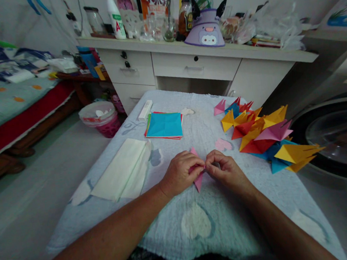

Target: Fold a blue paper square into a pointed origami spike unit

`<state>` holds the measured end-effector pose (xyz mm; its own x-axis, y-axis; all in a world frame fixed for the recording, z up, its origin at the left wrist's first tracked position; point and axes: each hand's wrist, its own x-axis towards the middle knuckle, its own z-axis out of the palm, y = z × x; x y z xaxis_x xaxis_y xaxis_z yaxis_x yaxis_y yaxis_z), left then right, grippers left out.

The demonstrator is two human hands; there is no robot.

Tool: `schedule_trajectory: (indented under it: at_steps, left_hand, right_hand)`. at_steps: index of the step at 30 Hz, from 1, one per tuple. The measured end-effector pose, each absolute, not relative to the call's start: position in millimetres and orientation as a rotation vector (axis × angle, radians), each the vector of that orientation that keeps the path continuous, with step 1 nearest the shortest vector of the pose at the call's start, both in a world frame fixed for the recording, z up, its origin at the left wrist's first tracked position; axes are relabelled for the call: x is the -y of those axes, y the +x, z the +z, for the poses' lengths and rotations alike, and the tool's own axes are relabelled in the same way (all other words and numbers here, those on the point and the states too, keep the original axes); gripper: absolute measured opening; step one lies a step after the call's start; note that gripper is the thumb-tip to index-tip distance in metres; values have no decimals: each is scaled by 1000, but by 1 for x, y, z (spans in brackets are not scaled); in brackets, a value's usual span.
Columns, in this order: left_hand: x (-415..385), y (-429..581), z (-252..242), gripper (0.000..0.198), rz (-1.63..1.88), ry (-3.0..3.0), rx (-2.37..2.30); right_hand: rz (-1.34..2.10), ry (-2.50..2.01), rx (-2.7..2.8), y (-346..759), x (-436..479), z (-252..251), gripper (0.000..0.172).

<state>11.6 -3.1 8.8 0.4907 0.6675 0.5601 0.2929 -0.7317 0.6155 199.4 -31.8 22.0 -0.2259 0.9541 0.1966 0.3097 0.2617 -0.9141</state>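
Paper [199, 182], pink and folded to points, is held between the two hands over the middle of the cloth-covered table [167, 217]. The left hand [182, 173] has its grip clamped on it; the right hand [227, 172] brings its fingertips to a small tip of it, though I cannot tell whether that grip is clamped. Colourful folded shapes [256, 131] crowd the right side, square sheets [164, 125] topped with blue lie beyond the hands, and a pale folded sheet [120, 168] rests to the left.
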Motion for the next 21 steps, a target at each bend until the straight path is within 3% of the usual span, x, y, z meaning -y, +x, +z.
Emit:
schedule_trajectory:
  at_steps: [6,21]
  left_hand:
    - [3,11,8,6,1132,2307,-819]
    - [2,11,9,7,1131,2326,-814]
  right_hand:
    - [805,-1192,1781,198,33,21,10]
    - [634,-1204,1878,200,35,25,8]
